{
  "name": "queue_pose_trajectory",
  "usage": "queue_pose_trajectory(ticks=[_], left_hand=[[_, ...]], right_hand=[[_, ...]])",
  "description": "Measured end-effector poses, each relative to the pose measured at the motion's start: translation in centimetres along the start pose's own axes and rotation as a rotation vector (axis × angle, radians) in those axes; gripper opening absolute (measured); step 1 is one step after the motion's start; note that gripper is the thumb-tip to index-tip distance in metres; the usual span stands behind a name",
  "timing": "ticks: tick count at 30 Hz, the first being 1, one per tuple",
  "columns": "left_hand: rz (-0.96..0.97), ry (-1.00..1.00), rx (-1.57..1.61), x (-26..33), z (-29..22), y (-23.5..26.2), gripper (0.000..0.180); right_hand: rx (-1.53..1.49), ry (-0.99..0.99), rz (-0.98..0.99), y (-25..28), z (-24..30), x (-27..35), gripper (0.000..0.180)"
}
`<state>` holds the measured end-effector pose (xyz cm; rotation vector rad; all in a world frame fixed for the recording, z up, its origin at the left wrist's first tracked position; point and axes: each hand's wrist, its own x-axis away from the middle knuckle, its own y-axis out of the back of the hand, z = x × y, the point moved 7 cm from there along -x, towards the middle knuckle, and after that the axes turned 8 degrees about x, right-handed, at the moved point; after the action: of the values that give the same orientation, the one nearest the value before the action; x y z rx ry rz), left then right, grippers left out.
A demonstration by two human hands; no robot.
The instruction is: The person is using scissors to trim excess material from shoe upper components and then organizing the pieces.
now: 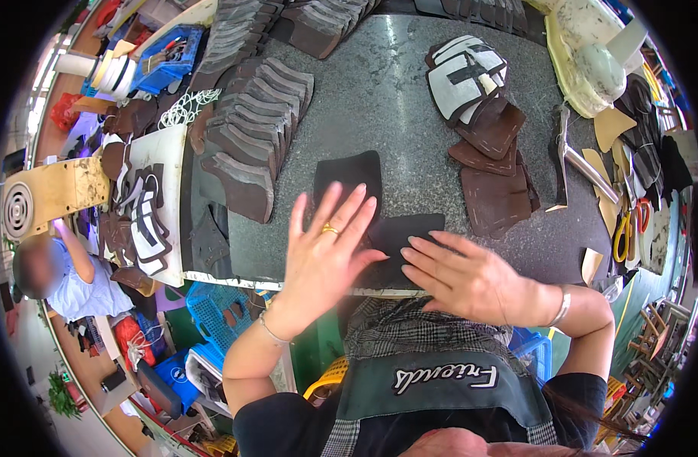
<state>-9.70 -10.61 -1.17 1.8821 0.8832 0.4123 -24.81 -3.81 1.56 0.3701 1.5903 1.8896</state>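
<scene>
Two dark, flat pieces lie at the near middle of the grey work table (398,137). My left hand (326,244) is over the lower part of the left dark piece (347,171), its fingers stretched and spread, a ring on one of them. Beside it, my right hand (471,278) rests its straight fingertips at the right dark piece (417,227), covering part of it. Neither hand grips anything. Whether the two pieces touch or overlap is hidden by my left hand.
Overlapping rows of brown cut pieces (257,114) line the table's left. To the right are stitched brown pieces (497,198) and white-and-black pieces (467,76). Scissors (623,234) and a metal-handled tool (589,171) lie at the right edge. A co-worker (82,278) is at far left.
</scene>
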Motion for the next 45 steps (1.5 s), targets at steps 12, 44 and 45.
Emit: queue_pose_trajectory(ticks=[12,44,45], left_hand=[[0.155,-0.14,0.09,1.6,-3.7,-2.4,0.07],[-0.142,-0.313,0.742,2.2,-5.9,2.6,0.032],[-0.121,-0.386,0.688,2.5,-6.2,2.4,0.031]], right_hand=[[0.285,-0.376,-0.105,5.8,-5.4,2.5,0.039],[-0.81,-0.238,-0.405,2.5,-1.5,3.8,0.028],[-0.691,-0.023,-0.374,2.4,-0.5,3.8,0.028]])
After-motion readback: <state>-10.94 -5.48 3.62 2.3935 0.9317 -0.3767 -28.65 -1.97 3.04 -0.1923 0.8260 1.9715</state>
